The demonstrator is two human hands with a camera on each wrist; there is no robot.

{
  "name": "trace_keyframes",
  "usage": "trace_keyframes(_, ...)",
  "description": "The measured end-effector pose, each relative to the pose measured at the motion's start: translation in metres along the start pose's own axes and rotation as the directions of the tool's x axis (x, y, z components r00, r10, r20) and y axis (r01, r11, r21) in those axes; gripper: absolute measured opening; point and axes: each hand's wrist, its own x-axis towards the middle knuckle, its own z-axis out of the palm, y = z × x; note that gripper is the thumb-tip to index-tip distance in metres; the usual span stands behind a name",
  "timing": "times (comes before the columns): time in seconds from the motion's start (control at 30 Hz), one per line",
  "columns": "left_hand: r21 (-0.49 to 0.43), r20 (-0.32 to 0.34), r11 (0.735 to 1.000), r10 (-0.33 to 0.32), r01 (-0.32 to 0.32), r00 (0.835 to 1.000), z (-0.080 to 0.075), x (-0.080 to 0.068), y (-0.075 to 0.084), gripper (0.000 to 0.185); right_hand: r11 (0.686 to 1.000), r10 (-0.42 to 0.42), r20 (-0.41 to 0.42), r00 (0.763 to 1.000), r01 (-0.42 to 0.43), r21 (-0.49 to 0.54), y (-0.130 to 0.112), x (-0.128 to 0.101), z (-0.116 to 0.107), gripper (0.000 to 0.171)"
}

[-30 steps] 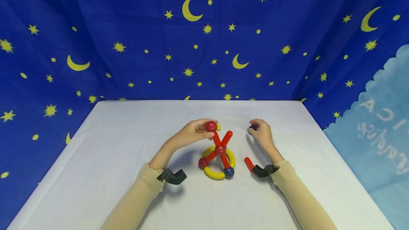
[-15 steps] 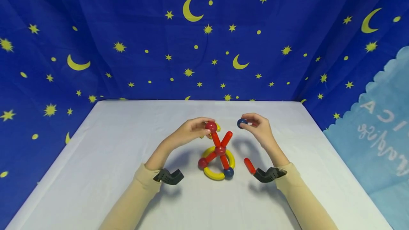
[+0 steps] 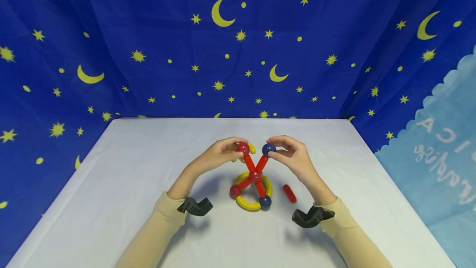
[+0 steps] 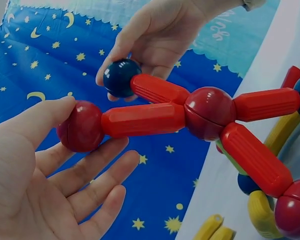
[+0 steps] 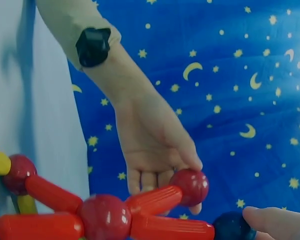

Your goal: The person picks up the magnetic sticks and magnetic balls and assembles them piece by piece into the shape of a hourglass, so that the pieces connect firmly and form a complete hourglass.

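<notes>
A toy of balls and rods stands mid-table: red rods meet at a central red ball point(image 3: 255, 176), above a ring of yellow curved rods point(image 3: 248, 205). My left hand point(image 3: 219, 155) pinches the red ball point(image 4: 82, 126) topping the upper left rod point(image 4: 143, 120). With thumb and fingers, my right hand point(image 3: 293, 157) pinches a blue ball point(image 3: 269, 149), which touches the end of the upper right rod point(image 3: 262, 163). Lower down, a red ball point(image 3: 235, 191) and a blue ball point(image 3: 265, 202) sit at the ring. The right hand's fingers are mostly outside the right wrist view.
A loose red rod point(image 3: 289, 193) lies right of the toy on the white table point(image 3: 156, 135). Yellow curved pieces point(image 3: 252, 148) lie behind the left hand. A blue star-patterned cloth point(image 3: 167, 44) hangs behind. Each wrist wears a black mount point(image 3: 196, 206).
My right hand has lifted the blue ball and carried it left onto the end of the upper right rod. The left hand stays at the red ball.
</notes>
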Motion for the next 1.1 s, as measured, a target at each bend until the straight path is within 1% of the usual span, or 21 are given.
trace_keyframes(0.23,-0.012,-0.001,1.0,-0.005,0.005,1.0,-0.005,-0.005,0.003,0.037,1.0,-0.001,0.029,1.0,0.001,-0.001,-0.002,0.001,0.005,0.032)
trace_keyframes(0.37,-0.009,0.006,1.0,-0.008,0.008,1.0,-0.006,-0.007,0.005,0.038,0.999,0.044,0.008,0.999,-0.044,-0.007,0.005,0.006,0.004,0.031)
trace_keyframes(0.43,-0.007,0.005,1.0,-0.012,0.012,1.0,-0.006,-0.007,0.005,0.038,0.995,0.1,-0.03,0.995,-0.1,-0.01,0.013,0.011,0.002,0.034)
trace_keyframes(0.47,-0.008,0.007,1.0,-0.013,0.013,1.0,-0.006,-0.007,0.005,0.039,0.989,0.143,-0.055,0.988,-0.144,-0.011,0.019,0.015,0.001,0.037)
trace_keyframes(0.53,-0.009,0.013,1.0,-0.014,0.015,1.0,-0.006,-0.006,0.005,0.04,0.97,0.238,-0.083,0.968,-0.241,-0.026,0.033,0.024,-0.001,0.041)
trace_keyframes(0.6,-0.008,0.022,1.0,-0.018,0.018,1.0,-0.006,-0.004,0.005,0.04,0.942,0.317,-0.078,0.945,-0.323,-0.086,0.048,0.035,-0.002,0.04)
trace_keyframes(0.67,-0.002,0.03,1.0,-0.02,0.02,0.999,-0.006,-0.003,0.005,0.041,0.915,0.364,-0.045,0.93,-0.367,-0.169,0.065,0.047,0.0,0.038)
trace_keyframes(0.77,0.014,0.026,0.999,-0.029,0.029,0.999,-0.006,-0.003,0.006,0.041,0.886,0.372,0.03,0.928,-0.346,-0.309,0.087,0.065,0.005,0.035)
trace_keyframes(0.87,0.023,0.017,0.999,-0.038,0.037,0.999,-0.008,-0.004,0.006,0.041,0.857,0.388,0.068,0.919,-0.333,-0.393,0.103,0.081,0.012,0.033)
trace_keyframes(0.93,0.025,0.012,0.999,-0.035,0.035,0.999,-0.008,-0.005,0.006,0.041,0.844,0.4,0.087,0.912,-0.329,-0.424,0.112,0.089,0.017,0.033)
trace_keyframes(1.03,0.03,0.01,0.999,-0.031,0.031,0.999,-0.009,-0.006,0.006,0.04,0.842,0.401,0.108,0.91,-0.319,-0.436,0.124,0.097,0.02,0.035)
trace_keyframes(1.1,0.04,0.007,0.999,-0.03,0.03,1.0,-0.009,-0.007,0.006,0.04,0.852,0.385,0.129,0.914,-0.298,-0.431,0.13,0.1,0.021,0.037)
